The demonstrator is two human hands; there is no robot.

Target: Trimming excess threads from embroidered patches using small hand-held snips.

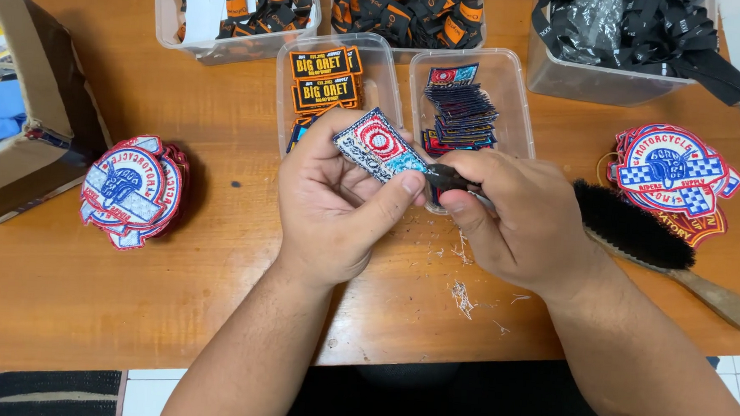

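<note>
A: What do the two hands have hold of?

B: The left hand (332,206) is curled around one rectangular embroidered patch (379,145), red, white and blue, with the thumb pressing its lower edge. The patch is held up above the worktop (87,294), in front of two clear trays. The right hand (517,220) is closed on a small dark tool (449,177) whose tip meets the patch edge. What kind of tool it is I cannot tell.

A: Count the containers for me.

B: Five clear plastic ones. Two shallow trays sit just behind the hands: the left tray (377,65) holds a stack of black-and-yellow patches, the right tray (511,89) a stack of dark ones. Three deeper tubs line the far edge: two (226,48) (472,32) with black-and-orange pieces, one (563,75) with black straps.

A: And loose patches?

B: Two piles of round red, white and blue patches, one pile (130,189) left of the hands, the other (674,175) at the right. I cannot count the patches in either.

A: Anything else?

B: One brush (639,230) with black bristles and a wooden handle lies just beside the right hand. One cardboard box (19,139) stands at the left edge. Thread clippings (462,297) are scattered below the hands.
</note>
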